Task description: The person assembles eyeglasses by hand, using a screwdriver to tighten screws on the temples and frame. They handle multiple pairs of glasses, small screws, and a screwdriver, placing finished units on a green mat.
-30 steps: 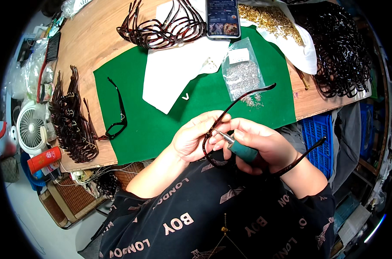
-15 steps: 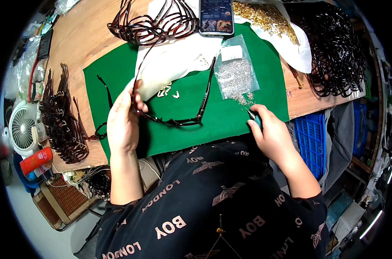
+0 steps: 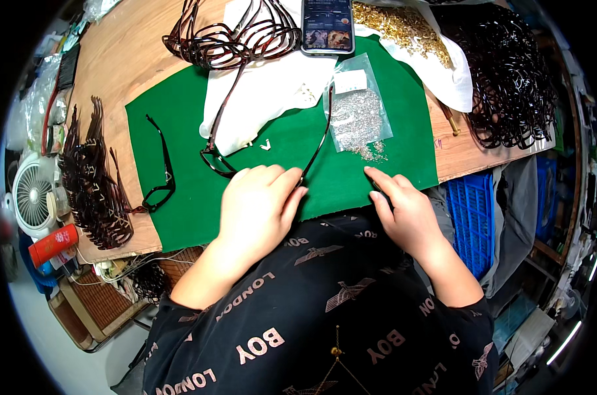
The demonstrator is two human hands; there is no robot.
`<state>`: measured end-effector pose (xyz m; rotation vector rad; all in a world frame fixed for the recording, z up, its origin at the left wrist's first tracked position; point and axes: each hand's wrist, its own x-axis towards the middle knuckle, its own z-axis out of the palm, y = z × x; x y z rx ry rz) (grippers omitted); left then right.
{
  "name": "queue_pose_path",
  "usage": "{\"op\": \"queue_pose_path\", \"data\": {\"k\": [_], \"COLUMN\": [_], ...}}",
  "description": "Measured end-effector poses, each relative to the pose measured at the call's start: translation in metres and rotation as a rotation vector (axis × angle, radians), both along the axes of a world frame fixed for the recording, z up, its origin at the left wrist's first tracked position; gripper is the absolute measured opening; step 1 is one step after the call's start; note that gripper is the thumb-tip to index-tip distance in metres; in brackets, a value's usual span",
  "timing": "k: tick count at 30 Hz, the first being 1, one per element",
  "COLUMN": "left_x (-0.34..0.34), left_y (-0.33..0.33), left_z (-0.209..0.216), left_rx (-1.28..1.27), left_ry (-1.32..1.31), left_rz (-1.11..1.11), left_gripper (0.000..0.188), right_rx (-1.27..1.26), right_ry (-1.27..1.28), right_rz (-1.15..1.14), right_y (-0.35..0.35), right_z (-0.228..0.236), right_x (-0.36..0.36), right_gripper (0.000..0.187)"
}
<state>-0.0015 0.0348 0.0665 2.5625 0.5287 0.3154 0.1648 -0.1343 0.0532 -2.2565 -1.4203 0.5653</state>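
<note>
My left hand (image 3: 259, 204) is closed on the near side of a dark tortoiseshell eyeglass frame (image 3: 213, 158), back of the hand up. The frame's temples reach away over the green mat (image 3: 193, 220), and the fingers cover much of its front. Just beyond lie small pale V-shaped pieces (image 3: 265, 144). My right hand (image 3: 407, 214) is closed round a small hand tool that it almost wholly hides. Close by, tiny silver metal parts (image 3: 375, 153) spill from a clear plastic bag (image 3: 358, 115).
Another eyeglass frame (image 3: 160, 187) lies on the mat's left, beside a row of stacked frames (image 3: 91, 187). Further frames (image 3: 236, 46), a phone (image 3: 328, 26) and golden parts (image 3: 410, 29) are at the back. A dark heap of frames (image 3: 509, 79) is at right.
My left hand has moved right and turned over the frame's front, from the base of its left temple. My right hand has drawn slightly nearer me, and its tool is now mostly hidden.
</note>
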Motion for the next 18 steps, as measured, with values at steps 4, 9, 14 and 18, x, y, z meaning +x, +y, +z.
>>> {"op": "queue_pose_path", "data": {"k": [4,9,14,18], "left_x": [-0.019,-0.044,-0.025,-0.002], "left_y": [0.015,0.024,0.027,0.005], "left_z": [0.04,0.046,0.01,-0.033], "left_rx": [-0.214,-0.8,-1.836,-2.275], "left_ry": [-0.347,-0.841,-0.957,-0.868], "left_rz": [-0.016,0.0,-0.323,-0.362], "left_gripper": [0.02,0.035,0.025,0.038], "right_rx": [-0.027,-0.024,-0.069,-0.054], "right_ry": [-0.089,-0.119,-0.157,0.671], "right_rz": [0.038,0.057,0.039,-0.03], "right_y": [0.001,0.002,0.004,0.014], "right_z": [-0.001,0.001,0.001,0.015], "right_x": [-0.001,0.002,-0.003,0.002], "right_gripper": [0.031,0.03,0.028,0.029]}}
